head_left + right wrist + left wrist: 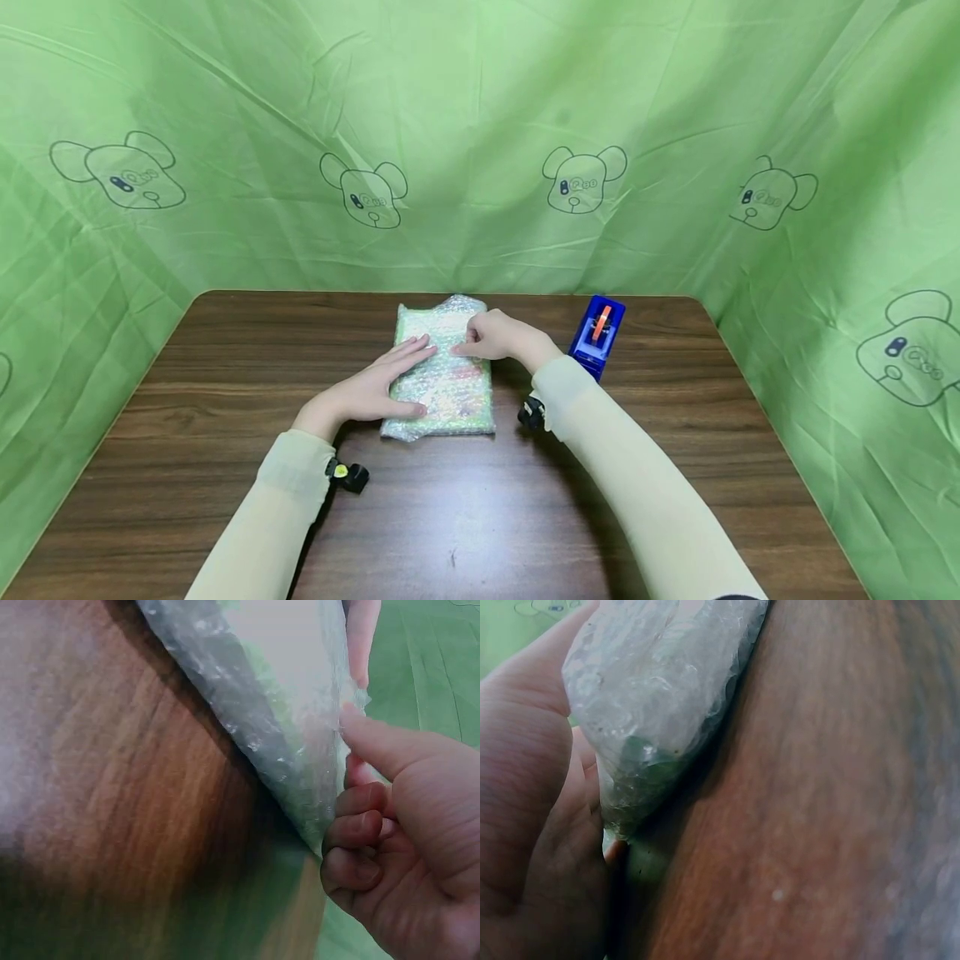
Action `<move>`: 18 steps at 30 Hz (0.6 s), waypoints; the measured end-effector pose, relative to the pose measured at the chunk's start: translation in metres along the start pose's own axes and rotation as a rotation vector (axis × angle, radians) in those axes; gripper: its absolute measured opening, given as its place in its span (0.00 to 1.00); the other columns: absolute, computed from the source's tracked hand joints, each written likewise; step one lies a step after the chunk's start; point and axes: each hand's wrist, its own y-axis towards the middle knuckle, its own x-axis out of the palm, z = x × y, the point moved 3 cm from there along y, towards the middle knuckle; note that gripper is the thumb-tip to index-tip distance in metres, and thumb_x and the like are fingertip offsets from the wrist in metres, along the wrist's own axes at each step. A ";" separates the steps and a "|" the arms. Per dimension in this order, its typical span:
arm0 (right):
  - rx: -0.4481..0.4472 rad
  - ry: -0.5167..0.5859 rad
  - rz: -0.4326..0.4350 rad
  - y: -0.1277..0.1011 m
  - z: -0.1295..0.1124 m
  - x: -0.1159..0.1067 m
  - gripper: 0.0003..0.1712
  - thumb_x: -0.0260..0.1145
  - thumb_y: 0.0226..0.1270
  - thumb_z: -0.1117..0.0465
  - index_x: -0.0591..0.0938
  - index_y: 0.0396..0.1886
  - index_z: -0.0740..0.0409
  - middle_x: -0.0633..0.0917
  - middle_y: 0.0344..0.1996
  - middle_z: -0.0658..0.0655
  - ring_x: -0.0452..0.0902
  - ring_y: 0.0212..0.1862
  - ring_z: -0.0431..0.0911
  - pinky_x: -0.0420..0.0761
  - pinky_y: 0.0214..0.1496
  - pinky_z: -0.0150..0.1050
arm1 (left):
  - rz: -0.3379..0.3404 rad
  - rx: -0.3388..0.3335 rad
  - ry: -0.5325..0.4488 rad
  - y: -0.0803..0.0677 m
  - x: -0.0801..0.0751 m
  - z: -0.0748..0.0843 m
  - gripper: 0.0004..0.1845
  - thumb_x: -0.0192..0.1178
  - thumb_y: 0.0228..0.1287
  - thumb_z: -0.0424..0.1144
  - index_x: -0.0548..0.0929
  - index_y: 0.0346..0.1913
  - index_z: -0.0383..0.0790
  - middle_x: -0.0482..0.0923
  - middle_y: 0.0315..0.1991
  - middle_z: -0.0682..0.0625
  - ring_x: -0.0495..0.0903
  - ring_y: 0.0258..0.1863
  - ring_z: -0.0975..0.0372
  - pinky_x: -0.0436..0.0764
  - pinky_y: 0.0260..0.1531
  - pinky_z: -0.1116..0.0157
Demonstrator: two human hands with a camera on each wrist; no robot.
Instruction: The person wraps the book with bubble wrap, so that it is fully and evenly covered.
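Observation:
A flat rectangular package wrapped in bubble wrap lies on the wooden table, with green edges and pinkish print showing through. My left hand rests on its left side, fingers spread over the top and thumb near the lower part. In the left wrist view the bubble wrap bulges beside the palm. My right hand is at the package's upper right, its thumb extended against the wrap and the other fingers curled. Nothing shows between those fingers in the right wrist view, where the wrap's edge is close to them.
A blue tape dispenser with an orange-red part stands right of the package, partly behind the right forearm. The brown wooden table ends at green cloth with printed mouse-like heads. Each wrist wears a small black camera.

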 end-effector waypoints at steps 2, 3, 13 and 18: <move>0.009 0.014 0.018 -0.001 0.004 0.002 0.21 0.71 0.79 0.41 0.82 0.39 0.54 0.84 0.32 0.51 0.76 0.33 0.42 0.78 0.41 0.37 | -0.001 -0.003 0.002 0.000 0.000 0.000 0.55 0.75 0.68 0.57 0.55 0.90 0.53 0.40 0.91 0.52 0.37 0.90 0.49 0.47 0.83 0.35; 0.014 0.021 0.027 -0.002 0.007 0.002 0.22 0.71 0.79 0.41 0.81 0.41 0.54 0.82 0.32 0.51 0.75 0.33 0.43 0.77 0.41 0.38 | -0.001 -0.004 0.001 0.000 0.001 0.000 0.55 0.75 0.68 0.57 0.55 0.90 0.53 0.40 0.91 0.52 0.37 0.90 0.49 0.47 0.83 0.35; -0.080 0.080 0.096 -0.006 0.018 0.011 0.24 0.68 0.84 0.54 0.66 0.27 0.50 0.65 0.23 0.47 0.63 0.28 0.41 0.68 0.40 0.37 | 0.002 0.003 0.001 0.001 -0.001 0.001 0.55 0.75 0.68 0.57 0.56 0.90 0.52 0.41 0.91 0.51 0.37 0.90 0.49 0.47 0.83 0.36; -0.141 0.105 0.122 -0.001 0.030 0.018 0.24 0.67 0.83 0.55 0.66 0.27 0.50 0.65 0.23 0.47 0.65 0.29 0.43 0.70 0.42 0.41 | -0.006 0.001 0.001 0.001 0.000 0.000 0.55 0.75 0.68 0.57 0.55 0.90 0.52 0.40 0.91 0.51 0.37 0.89 0.49 0.47 0.83 0.36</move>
